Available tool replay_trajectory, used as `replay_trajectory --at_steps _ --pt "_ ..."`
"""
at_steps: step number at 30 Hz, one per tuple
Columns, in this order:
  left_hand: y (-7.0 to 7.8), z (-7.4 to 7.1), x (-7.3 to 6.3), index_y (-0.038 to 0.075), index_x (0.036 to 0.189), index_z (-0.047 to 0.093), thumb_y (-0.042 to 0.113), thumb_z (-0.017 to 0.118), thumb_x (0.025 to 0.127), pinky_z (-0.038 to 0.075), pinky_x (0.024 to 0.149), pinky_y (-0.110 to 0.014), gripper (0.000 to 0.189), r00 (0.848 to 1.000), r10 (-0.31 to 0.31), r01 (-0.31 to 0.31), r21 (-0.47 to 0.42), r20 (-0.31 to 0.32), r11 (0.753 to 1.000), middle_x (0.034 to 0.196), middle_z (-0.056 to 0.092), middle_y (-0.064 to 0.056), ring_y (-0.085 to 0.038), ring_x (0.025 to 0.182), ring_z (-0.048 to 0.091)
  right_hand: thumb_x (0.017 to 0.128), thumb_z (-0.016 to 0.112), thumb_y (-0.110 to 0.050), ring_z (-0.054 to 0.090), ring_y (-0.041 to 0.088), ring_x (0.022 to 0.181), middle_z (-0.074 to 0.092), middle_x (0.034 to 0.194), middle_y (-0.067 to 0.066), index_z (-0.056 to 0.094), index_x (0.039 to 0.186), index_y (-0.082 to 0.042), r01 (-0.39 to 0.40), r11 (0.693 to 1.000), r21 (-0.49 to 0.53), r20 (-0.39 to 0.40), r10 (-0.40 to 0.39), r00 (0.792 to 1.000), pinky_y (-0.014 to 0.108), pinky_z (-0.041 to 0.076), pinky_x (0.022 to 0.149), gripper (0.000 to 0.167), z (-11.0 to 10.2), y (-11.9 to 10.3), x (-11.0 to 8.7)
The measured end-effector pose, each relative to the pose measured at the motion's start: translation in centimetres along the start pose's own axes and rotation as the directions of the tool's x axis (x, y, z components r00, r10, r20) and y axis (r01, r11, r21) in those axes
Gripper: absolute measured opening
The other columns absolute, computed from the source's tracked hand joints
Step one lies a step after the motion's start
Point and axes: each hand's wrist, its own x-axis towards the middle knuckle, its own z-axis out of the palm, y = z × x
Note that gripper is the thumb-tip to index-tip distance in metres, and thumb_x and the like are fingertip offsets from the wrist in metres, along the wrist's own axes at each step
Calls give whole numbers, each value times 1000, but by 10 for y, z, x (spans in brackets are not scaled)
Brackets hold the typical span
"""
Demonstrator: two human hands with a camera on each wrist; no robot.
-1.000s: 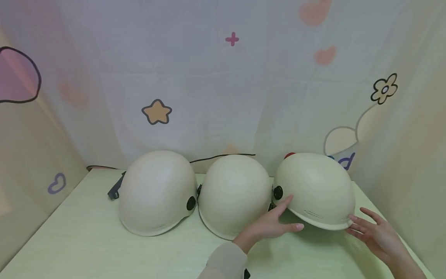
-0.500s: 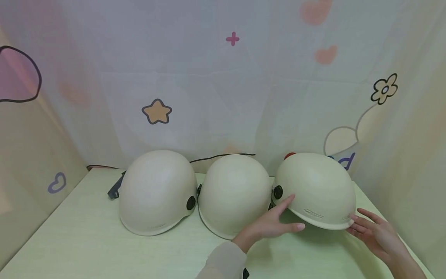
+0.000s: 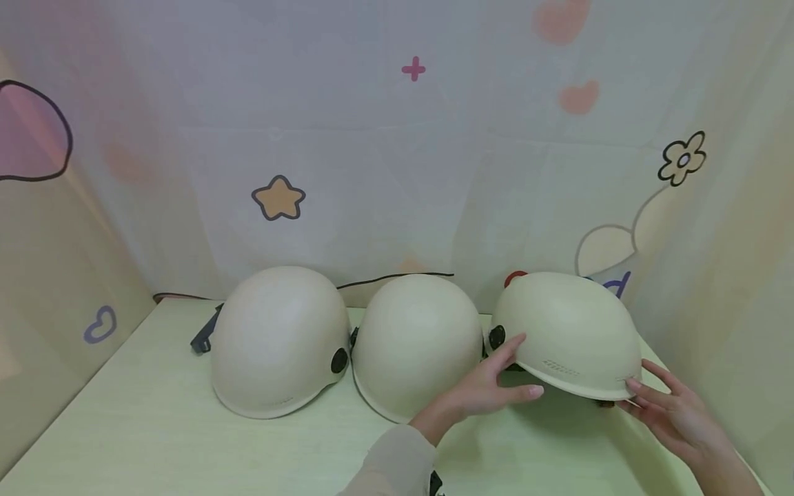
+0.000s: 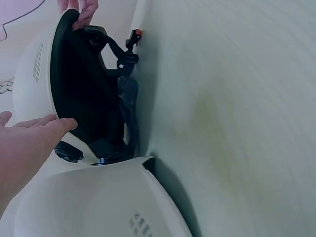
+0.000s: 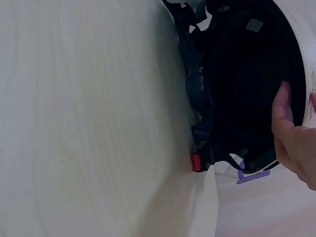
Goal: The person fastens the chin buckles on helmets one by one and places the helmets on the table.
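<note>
In the head view, a cream helmet [image 3: 567,324] at the right end of the row has its front brim raised off the table. My right hand [image 3: 676,417] pinches that brim at its right corner, with a finger [image 5: 282,111] inside the shell in the right wrist view. My left hand [image 3: 477,393] lies at the helmet's left side, fingers extended against the shell near its black round fitting [image 3: 497,337]; the thumb is spread by the rim. The dark lining [image 4: 81,79] and a strap with a red buckle [image 5: 196,162] show beneath.
Two more cream helmets, a middle one [image 3: 417,337] and a left one [image 3: 279,344], stand beside it on the pale table [image 3: 186,441]. A black strap end [image 3: 207,334] sticks out at far left. A patterned curtain [image 3: 347,172] closes off the back and sides.
The right helmet's front brim has risen a little and the shell has shifted slightly right. My right hand moves up with it; my left fingers have moved up slightly too.
</note>
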Motion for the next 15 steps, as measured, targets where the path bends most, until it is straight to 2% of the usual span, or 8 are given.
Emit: replay_trajectory --at_steps 4,7,11,15 --pt "6 -2 -1 34 144 21 29 64 86 27 104 -32 72 999 31 -31 -2 15 1000 144 23 16 -5 130 25 93 28 16 60 29 98 56 109 12 54 115 -5 25 997 75 57 -29 998 42 48 84 40 5 -5 1" --pt "11 -2 -1 32 144 21 29 63 87 26 104 -31 71 998 47 -47 -7 29 999 144 22 17 -4 130 24 93 25 16 59 32 100 56 110 13 53 114 -3 28 989 142 57 -36 998 44 47 85 40 8 -10 1" --pt "15 -3 -1 31 144 22 27 63 88 25 105 -30 70 998 56 -56 -19 34 998 145 22 16 -5 130 25 92 26 17 59 31 100 55 109 12 52 115 -5 50 993 108 36 -54 998 42 47 85 42 12 -14 0" --pt "17 -3 -3 32 144 22 26 63 87 26 105 -31 70 998 50 -49 -28 40 998 145 21 18 -8 131 25 90 25 21 60 30 98 56 111 13 50 121 -8 111 993 45 70 -114 991 40 48 83 50 17 -17 -1"
